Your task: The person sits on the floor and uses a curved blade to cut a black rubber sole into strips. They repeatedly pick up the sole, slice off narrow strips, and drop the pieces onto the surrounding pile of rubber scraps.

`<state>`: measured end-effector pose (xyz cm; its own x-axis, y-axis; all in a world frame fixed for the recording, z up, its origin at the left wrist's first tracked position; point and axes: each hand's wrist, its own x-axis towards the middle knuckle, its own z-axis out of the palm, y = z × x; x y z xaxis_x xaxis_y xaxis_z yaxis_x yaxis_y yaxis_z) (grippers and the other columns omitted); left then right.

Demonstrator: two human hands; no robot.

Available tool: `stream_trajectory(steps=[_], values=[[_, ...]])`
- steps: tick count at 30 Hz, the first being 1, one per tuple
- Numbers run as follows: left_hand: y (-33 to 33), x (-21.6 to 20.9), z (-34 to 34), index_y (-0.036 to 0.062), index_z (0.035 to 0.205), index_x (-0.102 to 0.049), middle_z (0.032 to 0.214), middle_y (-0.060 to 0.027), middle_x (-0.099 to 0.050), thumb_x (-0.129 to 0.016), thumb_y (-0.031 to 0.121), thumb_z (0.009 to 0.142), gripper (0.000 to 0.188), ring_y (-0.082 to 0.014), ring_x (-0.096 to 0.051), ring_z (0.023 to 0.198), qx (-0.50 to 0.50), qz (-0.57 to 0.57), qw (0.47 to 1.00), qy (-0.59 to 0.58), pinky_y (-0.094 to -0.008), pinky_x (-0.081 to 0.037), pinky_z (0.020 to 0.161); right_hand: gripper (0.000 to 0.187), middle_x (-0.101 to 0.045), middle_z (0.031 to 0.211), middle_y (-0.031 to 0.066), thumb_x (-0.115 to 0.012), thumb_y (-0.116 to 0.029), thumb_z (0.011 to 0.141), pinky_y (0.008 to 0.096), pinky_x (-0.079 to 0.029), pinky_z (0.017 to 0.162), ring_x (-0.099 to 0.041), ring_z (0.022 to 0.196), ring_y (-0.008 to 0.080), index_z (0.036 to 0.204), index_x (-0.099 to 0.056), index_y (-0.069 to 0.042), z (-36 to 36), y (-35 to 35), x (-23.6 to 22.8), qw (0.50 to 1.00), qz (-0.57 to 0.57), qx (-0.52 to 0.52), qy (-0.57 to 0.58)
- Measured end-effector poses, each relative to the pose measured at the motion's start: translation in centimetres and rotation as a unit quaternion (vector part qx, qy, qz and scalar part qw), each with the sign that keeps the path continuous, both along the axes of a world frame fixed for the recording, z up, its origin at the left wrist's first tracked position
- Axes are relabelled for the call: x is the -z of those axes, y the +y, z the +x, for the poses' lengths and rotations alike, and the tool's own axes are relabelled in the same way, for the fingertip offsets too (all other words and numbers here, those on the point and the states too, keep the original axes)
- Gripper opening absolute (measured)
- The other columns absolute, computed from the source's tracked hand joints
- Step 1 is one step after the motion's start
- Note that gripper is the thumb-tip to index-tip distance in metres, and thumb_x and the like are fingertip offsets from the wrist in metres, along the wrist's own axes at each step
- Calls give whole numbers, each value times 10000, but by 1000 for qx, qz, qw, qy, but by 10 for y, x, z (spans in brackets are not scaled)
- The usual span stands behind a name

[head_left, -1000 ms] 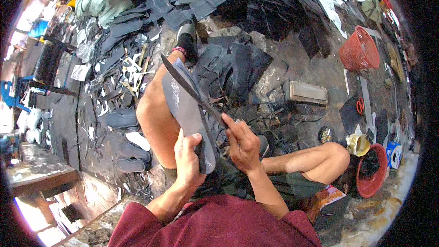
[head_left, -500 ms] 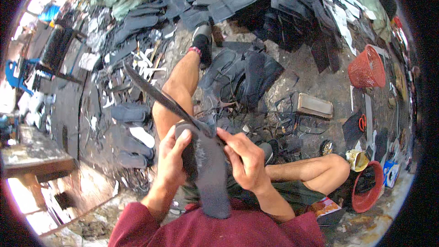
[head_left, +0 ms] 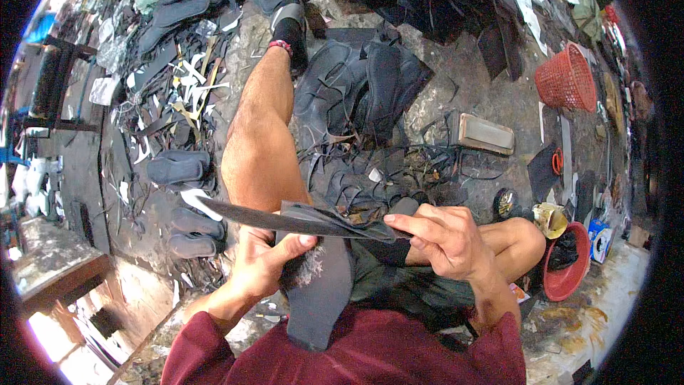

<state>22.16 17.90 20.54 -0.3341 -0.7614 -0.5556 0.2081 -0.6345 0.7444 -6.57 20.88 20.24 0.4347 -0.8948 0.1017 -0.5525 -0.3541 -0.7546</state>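
My left hand [head_left: 258,260] is closed on a dark grey sole-shaped piece [head_left: 320,314] whose lower end rests against my red shirt. Pale, roughened fibres show near the middle of that piece. Across its top, nearly level, lies a long dark strip [head_left: 271,221], its left end tapering out over my bare leg. My right hand [head_left: 449,239] pinches the strip's right end between thumb and forefinger. My left thumb presses at the edge where strip and sole piece meet. Whether the two are joined there, I cannot tell.
Several dark soles [head_left: 179,167] lie left of my leg near white scraps [head_left: 189,89]. More dark sheets [head_left: 370,85] are spread ahead. At right stand a red basket [head_left: 566,78], a grey block [head_left: 486,134], red-handled scissors [head_left: 557,161], a yellowish can [head_left: 550,221] and a red basin [head_left: 586,260].
The strip has swung from a steep slant to nearly level. My right hand has moved right with its end, while my left hand still grips the sole piece. The view has shifted slightly.
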Motion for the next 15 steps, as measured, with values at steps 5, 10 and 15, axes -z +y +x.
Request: stream_trajectory(steps=[5, 10, 15], values=[[-4, 0, -1, 26, 1067, -716, 965, -37, -717, -783, 180, 867, 262, -116, -635, 907, 97, -30, 994, -31, -290, -500, 840, 366, -574, 767, 40, -671, -211, 893, 375, -513, 522, -617, 589, 238, 1259, -649, -197, 13, -33, -12, 996, -24, -62, 58], [-6, -4, -8, 13, 1270, -609, 1145, -101, -680, -750, 274, 887, 484, -165, -626, 1035, 190, -11, 980, -59, -353, -486, 941, 358, -676, 882, 72, -608, -220, 950, 435, -544, 629, -673, 739, 312, 1299, -624, -141, 35, -66, -30, 987, 56, -141, 54], [-11, 36, 32, 45, 1520, -344, 1331, -150, -597, -720, 222, 898, 748, -277, -572, 1224, 165, 173, 898, 370, -452, -422, 1060, 301, -648, 1269, 168, -489, -107, 1004, 284, -501, 671, -629, 791, 131, 1239, -620, 27, -7, -8, -30, 970, 119, 105, -183]])
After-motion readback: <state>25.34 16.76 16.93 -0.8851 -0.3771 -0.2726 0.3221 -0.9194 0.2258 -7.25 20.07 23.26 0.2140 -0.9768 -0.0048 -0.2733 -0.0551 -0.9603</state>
